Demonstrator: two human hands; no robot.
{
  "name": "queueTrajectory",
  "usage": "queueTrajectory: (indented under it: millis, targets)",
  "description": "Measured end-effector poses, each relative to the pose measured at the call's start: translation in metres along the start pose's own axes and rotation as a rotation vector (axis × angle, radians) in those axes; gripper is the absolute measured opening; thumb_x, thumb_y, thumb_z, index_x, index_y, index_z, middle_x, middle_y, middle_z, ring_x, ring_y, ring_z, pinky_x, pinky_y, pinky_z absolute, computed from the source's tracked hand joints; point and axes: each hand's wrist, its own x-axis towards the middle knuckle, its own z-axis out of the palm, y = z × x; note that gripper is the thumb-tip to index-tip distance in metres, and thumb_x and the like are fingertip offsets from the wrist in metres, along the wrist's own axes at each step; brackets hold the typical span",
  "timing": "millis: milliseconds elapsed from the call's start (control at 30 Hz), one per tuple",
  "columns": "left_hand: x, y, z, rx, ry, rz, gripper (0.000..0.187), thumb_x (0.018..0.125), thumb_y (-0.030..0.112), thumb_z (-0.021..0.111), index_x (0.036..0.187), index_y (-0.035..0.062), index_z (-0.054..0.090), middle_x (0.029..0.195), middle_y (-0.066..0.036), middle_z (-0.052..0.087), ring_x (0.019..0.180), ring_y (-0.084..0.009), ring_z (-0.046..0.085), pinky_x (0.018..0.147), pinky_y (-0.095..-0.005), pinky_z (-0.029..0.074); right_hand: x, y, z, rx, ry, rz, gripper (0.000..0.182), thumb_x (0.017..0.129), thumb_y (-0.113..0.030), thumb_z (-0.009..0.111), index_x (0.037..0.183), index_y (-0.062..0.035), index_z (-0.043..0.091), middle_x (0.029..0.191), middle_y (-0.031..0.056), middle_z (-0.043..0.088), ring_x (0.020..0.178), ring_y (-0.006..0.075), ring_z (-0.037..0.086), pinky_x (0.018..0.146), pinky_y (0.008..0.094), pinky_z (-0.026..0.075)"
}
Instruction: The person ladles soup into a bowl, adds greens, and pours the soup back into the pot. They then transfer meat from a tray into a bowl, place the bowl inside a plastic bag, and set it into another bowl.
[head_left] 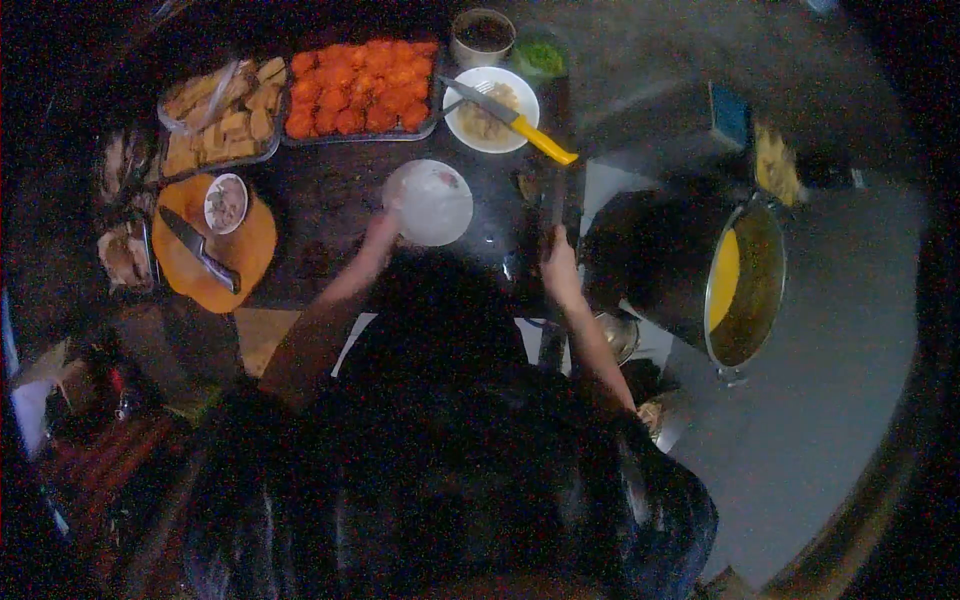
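Note:
My left hand point(383, 238) grips the rim of a pale, round bowl point(430, 205) with small dark and reddish smears on it. The bowl is over the dark table in front of my body. To its right, the fingers of my right hand point(562, 268) are wrapped round the dark handle of a knife point(558, 205), whose blurred blade points away from me. Beyond the bowl, a white plate point(533, 108) carries brownish food and a fork, with a yellow-handled knife point(535, 135) lying across it.
Behind are a tray of red-orange pieces point(362, 88) and a tray of tan blocks point(225, 125). An orange cutting board point(180, 265) at left bears a dark-handled knife point(205, 255) and a small white bowl point(226, 203). At right stands a large pot point(755, 290) with something yellow inside.

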Motion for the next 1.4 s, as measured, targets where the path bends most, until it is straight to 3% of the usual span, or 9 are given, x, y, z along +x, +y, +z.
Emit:
queueTrajectory:
  millis: [133, 200, 367, 667, 867, 1000, 1067, 1167, 1400]
  targets:
    - [0.042, -0.024, 0.006, -0.049, -0.046, 0.084, 0.072, 0.071, 0.059, 0.049, 0.112, 0.0002, 0.043, 0.102, -0.012, 0.053, 0.086, -0.0232, 0.055, 0.064, -0.0363, 0.049, 0.019, -0.048, -0.021, -0.3, -0.135, 0.137, 0.031, 0.076, -0.006, 0.044, 0.106, -0.0033, 0.041, 0.086, 0.0224, 0.054, 0.077, 0.0389, 0.053, 0.063, 0.043, 0.043]
    - [0.042, -0.018, 0.013, -0.125, -0.081, 0.182, 0.074, 0.068, 0.061, 0.05, 0.109, -0.001, 0.046, 0.098, -0.012, 0.055, 0.081, -0.0231, 0.057, 0.059, -0.0349, 0.05, 0.053, -0.071, -0.014, -0.433, 0.006, -0.221, 0.029, 0.077, -0.006, 0.041, 0.106, -0.0052, 0.042, 0.083, 0.0198, 0.054, 0.07, 0.0371, 0.055, 0.058, 0.043, 0.045]
    - [0.047, 0.003, 0.034, -0.074, 0.034, 0.076, 0.07, 0.07, 0.059, 0.05, 0.112, 0.0027, 0.045, 0.101, -0.013, 0.053, 0.088, -0.0252, 0.055, 0.064, -0.0389, 0.049, 0.114, -0.08, 0.021, -0.684, 0.15, -0.371, 0.022, 0.08, -0.013, 0.039, 0.099, -0.0068, 0.048, 0.076, 0.0168, 0.054, 0.059, 0.0275, 0.058, 0.051, 0.0381, 0.049]
    - [0.063, 0.001, 0.042, -0.133, -0.087, 0.102, 0.072, 0.071, 0.061, 0.045, 0.118, 0.0064, 0.039, 0.112, -0.012, 0.047, 0.098, -0.0287, 0.049, 0.074, -0.0465, 0.044, 0.135, -0.045, 0.004, -0.459, -0.222, -0.388, 0.034, 0.077, -0.004, 0.036, 0.11, -0.011, 0.045, 0.088, 0.0206, 0.055, 0.079, 0.0353, 0.055, 0.067, 0.0433, 0.043]
    - [0.052, 0.023, 0.049, -0.1, -0.041, 0.108, 0.074, 0.07, 0.063, 0.045, 0.114, 0.0041, 0.042, 0.108, -0.013, 0.05, 0.094, -0.0275, 0.051, 0.071, -0.0451, 0.045, 0.14, -0.033, 0.012, -0.054, -0.223, -0.294, 0.033, 0.076, -0.004, 0.038, 0.107, -0.0094, 0.047, 0.083, 0.0231, 0.055, 0.081, 0.0354, 0.054, 0.067, 0.0424, 0.043]
    - [0.056, 0.02, 0.048, -0.027, 0.04, 0.123, 0.077, 0.068, 0.065, 0.046, 0.11, 0.0005, 0.046, 0.101, -0.013, 0.053, 0.088, -0.0264, 0.054, 0.066, -0.0432, 0.048, 0.109, -0.034, -0.004, -0.211, -0.333, -0.346, 0.033, 0.075, -0.004, 0.04, 0.107, -0.0101, 0.047, 0.086, 0.0214, 0.055, 0.079, 0.0354, 0.055, 0.066, 0.0422, 0.044]
    - [0.056, 0.015, 0.042, -0.009, 0.056, 0.124, 0.078, 0.067, 0.066, 0.046, 0.107, -0.0013, 0.048, 0.098, -0.013, 0.055, 0.085, -0.0259, 0.056, 0.064, -0.0422, 0.049, 0.088, -0.047, -0.011, -0.449, -0.056, -0.615, 0.034, 0.075, -0.004, 0.041, 0.108, -0.0098, 0.046, 0.086, 0.0182, 0.055, 0.073, 0.0352, 0.056, 0.063, 0.042, 0.046]
    - [0.053, 0.014, 0.042, 0.002, 0.079, 0.129, 0.078, 0.067, 0.066, 0.047, 0.105, -0.0021, 0.05, 0.095, -0.014, 0.056, 0.082, -0.0262, 0.057, 0.061, -0.0418, 0.049, 0.087, -0.083, -0.029, -0.571, -0.059, -0.418, 0.034, 0.075, -0.005, 0.04, 0.109, -0.0094, 0.044, 0.085, 0.0161, 0.054, 0.068, 0.0327, 0.057, 0.059, 0.0409, 0.047]
    - [0.072, -0.003, 0.062, -0.094, 0.139, 0.023, 0.074, 0.07, 0.062, 0.046, 0.109, -0.0006, 0.048, 0.098, -0.014, 0.054, 0.085, -0.0257, 0.057, 0.059, -0.037, 0.05, 0.102, -0.079, -0.022, -0.802, -0.061, -0.382, 0.024, 0.079, -0.011, 0.038, 0.101, -0.0089, 0.047, 0.08, 0.0153, 0.056, 0.065, 0.0284, 0.059, 0.054, 0.0392, 0.048]
